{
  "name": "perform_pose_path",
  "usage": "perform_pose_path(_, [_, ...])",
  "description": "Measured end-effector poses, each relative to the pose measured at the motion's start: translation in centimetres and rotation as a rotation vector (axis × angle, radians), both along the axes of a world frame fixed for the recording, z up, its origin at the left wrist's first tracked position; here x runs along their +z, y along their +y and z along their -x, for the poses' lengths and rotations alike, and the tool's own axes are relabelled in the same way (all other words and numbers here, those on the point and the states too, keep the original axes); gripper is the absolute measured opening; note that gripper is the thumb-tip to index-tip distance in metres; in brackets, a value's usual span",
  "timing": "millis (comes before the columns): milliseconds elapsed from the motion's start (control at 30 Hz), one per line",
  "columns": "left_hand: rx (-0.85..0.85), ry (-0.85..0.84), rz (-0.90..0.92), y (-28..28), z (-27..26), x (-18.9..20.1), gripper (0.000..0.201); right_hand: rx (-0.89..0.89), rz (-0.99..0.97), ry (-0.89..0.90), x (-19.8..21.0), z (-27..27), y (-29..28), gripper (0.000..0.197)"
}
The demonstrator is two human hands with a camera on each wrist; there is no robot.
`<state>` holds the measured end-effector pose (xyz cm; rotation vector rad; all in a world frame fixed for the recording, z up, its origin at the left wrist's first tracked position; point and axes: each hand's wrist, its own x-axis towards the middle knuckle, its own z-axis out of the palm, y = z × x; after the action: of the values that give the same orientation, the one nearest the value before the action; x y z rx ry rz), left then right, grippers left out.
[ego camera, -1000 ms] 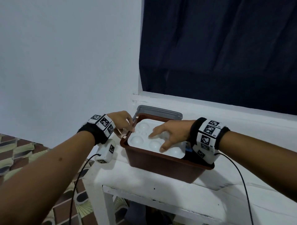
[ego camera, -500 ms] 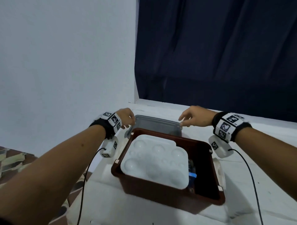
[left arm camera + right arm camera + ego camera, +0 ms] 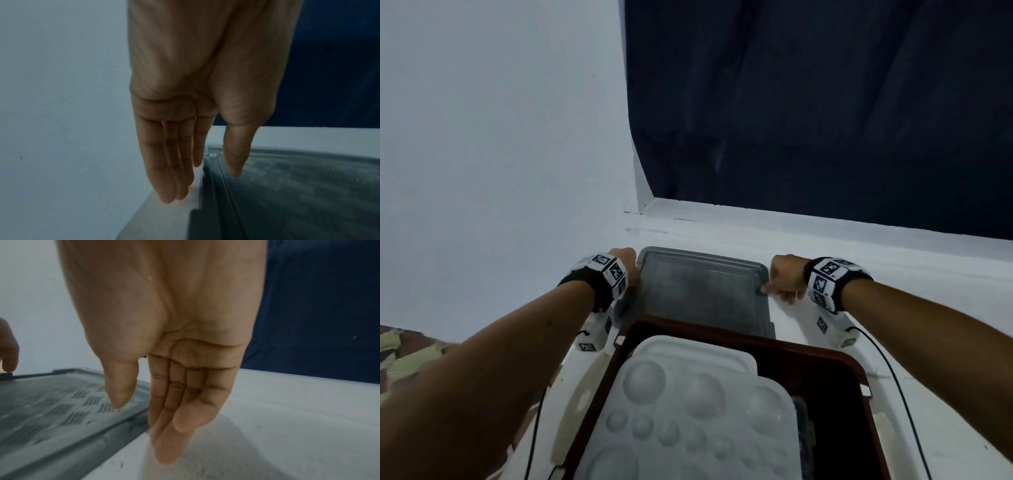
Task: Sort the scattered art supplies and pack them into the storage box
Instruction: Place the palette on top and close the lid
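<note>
Lid: a grey lid (image 3: 702,291) lies flat on the white bench (image 3: 914,308), just behind the storage box (image 3: 825,373) and partly hidden by the box's far rim.
Left grip: the left hand (image 3: 624,260) is at the lid's left edge — in the left wrist view its fingers (image 3: 164,170) hang straight down beside that edge and the thumb comes down over the rim; whether any of them touch the lid I cannot tell.
Right grip: the right hand (image 3: 787,279) is at the lid's right edge. In the right wrist view the fingers (image 3: 170,426) point down, straight and close together, just beside the edge, with the thumb over the lid's patterned top — nothing is plainly pinched.
Box: dark red-brown, open, standing on the bench nearest the camera.
Palette: a white paint palette (image 3: 688,411) with round wells lies inside the box, filling most of its left part; a dark gap remains at the right, where something shows that is too blurred to name.
Bench: white, painted, with some dark specks near the right hand.
Room: a pale wall (image 3: 500,137) on the left, a dark blue curtain (image 3: 825,102) above a white ledge behind the bench, patterned floor (image 3: 400,356) at lower left.
</note>
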<state>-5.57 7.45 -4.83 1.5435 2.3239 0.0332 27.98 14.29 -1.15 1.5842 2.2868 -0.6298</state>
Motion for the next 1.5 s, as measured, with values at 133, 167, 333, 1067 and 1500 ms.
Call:
perform_pose_path(133, [0.004, -0.038, 0.005, 0.4, -0.5, -0.4, 0.024, 0.032, -0.005, -0.05, -0.9, 1.2, -0.1, 0.035])
perform_pose_path(167, [0.006, -0.051, -0.021, 0.5, -0.6, -0.2, 0.022, 0.03, -0.014, -0.052, -1.0, 1.4, 0.0, 0.033])
perform_pose_path(333, [0.063, -0.107, -0.079, 1.0, -0.7, 0.1, 0.015, -0.152, 0.03, 0.11, -1.5, 1.4, 0.9, 0.018])
perform_pose_path(1067, [-0.124, -0.618, -0.622, -2.7, -2.4, 15.4, 0.012, -0.511, -0.402, 0.867, 12.4, -6.1, -7.0, 0.007])
perform_pose_path(1500, [-0.166, -0.642, -0.461, -18.7, -3.7, 11.7, 0.021, -0.553, -0.347, 0.722, 8.4, -8.3, -25.9, 0.016])
